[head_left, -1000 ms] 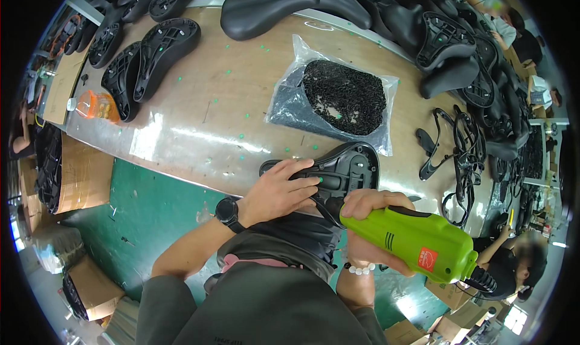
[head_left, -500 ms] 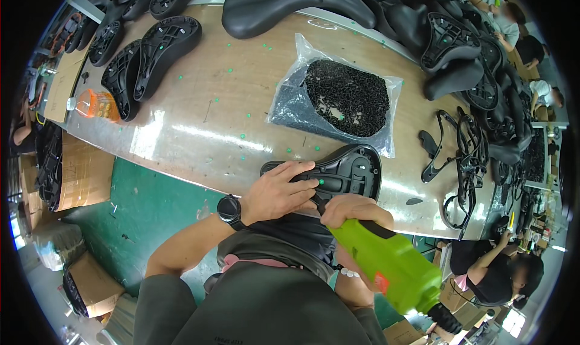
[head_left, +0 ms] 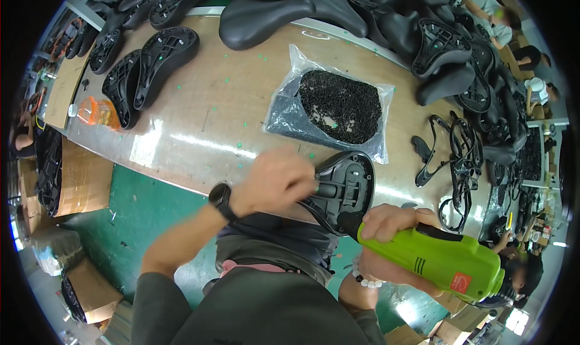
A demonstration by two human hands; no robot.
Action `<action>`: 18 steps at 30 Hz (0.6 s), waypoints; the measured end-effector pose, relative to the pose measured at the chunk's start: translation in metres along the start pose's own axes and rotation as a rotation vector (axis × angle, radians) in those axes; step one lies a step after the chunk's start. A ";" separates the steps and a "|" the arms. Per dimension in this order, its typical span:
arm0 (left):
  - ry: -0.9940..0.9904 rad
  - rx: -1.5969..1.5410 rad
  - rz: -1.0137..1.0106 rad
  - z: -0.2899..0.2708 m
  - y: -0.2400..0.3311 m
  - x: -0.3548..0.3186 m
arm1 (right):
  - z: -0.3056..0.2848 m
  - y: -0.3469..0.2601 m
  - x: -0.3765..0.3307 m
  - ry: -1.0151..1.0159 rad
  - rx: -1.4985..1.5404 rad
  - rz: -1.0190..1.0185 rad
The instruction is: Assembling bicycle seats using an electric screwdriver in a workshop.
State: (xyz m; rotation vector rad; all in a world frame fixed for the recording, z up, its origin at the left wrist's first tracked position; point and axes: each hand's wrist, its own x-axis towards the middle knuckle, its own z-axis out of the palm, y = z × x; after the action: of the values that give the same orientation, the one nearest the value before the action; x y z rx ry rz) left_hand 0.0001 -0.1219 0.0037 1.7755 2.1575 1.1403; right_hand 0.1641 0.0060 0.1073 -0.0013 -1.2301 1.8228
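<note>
Screwing's prob. the step, next move needs a steady hold: 1 big table (head_left: 169, 106), 1 clear bag (head_left: 287, 112), 1 seat (head_left: 353, 179) bottom up at its near edge, 1 green driver (head_left: 435, 260) by the seat's rim, gripped in R hand (head_left: 393, 221), 1 blurry L hand (head_left: 275, 182), can't tell its grip, + uncounted black bits (head_left: 344, 100).

The driver (head_left: 438, 260) is lime green, the saddle (head_left: 352, 179) black.

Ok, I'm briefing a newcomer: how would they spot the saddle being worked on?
Start at the brown table and go to its near edge. There, nearer than the clear plastic bag, is a black saddle, underside up. Unlike the other saddles, it sits at the tip of the green power tool in the right hand.
</note>
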 end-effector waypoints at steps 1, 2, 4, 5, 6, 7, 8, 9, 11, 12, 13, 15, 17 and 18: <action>0.047 0.068 -0.086 0.000 -0.010 0.023 | -0.008 0.002 -0.002 -0.038 0.039 0.000; 0.176 0.165 -0.067 0.008 -0.027 0.049 | -0.009 0.003 -0.003 -0.045 0.040 -0.002; 0.322 0.391 -0.089 0.028 -0.063 0.085 | -0.008 0.004 -0.003 -0.090 0.060 0.017; 0.336 0.511 -0.125 0.035 -0.079 0.095 | -0.009 0.003 -0.003 -0.094 0.062 0.015; 0.337 0.513 -0.123 0.035 -0.087 0.100 | -0.010 0.000 -0.005 -0.121 0.028 0.040; 0.252 0.518 -0.128 0.035 -0.094 0.104 | -0.010 -0.002 -0.006 -0.146 -0.005 0.066; 0.166 0.523 -0.134 0.036 -0.101 0.107 | -0.011 -0.001 -0.005 -0.145 -0.002 0.065; 0.161 0.503 -0.108 0.038 -0.102 0.110 | -0.012 0.000 -0.006 -0.137 0.019 0.054; 0.172 0.497 -0.114 0.042 -0.102 0.112 | -0.015 0.001 -0.008 -0.120 0.038 0.043; 0.196 0.501 -0.128 0.040 -0.100 0.114 | -0.018 0.002 -0.008 -0.095 0.044 0.045; 0.194 0.502 -0.129 0.039 -0.096 0.114 | -0.020 0.003 -0.008 -0.072 0.052 0.047; 0.251 0.467 -0.069 0.037 -0.090 0.111 | -0.020 0.005 -0.006 -0.062 0.069 0.047; 0.178 0.463 -0.045 0.036 -0.094 0.111 | -0.016 0.009 -0.005 -0.061 0.091 0.056; 0.103 0.453 -0.005 0.038 -0.097 0.114 | -0.014 0.010 -0.005 -0.057 0.091 0.046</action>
State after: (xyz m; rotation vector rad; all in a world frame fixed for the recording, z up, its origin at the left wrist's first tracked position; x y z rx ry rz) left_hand -0.0914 -0.0063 -0.0419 1.9056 2.6451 0.7988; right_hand 0.1670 0.0123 0.0903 0.0746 -1.1939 1.9296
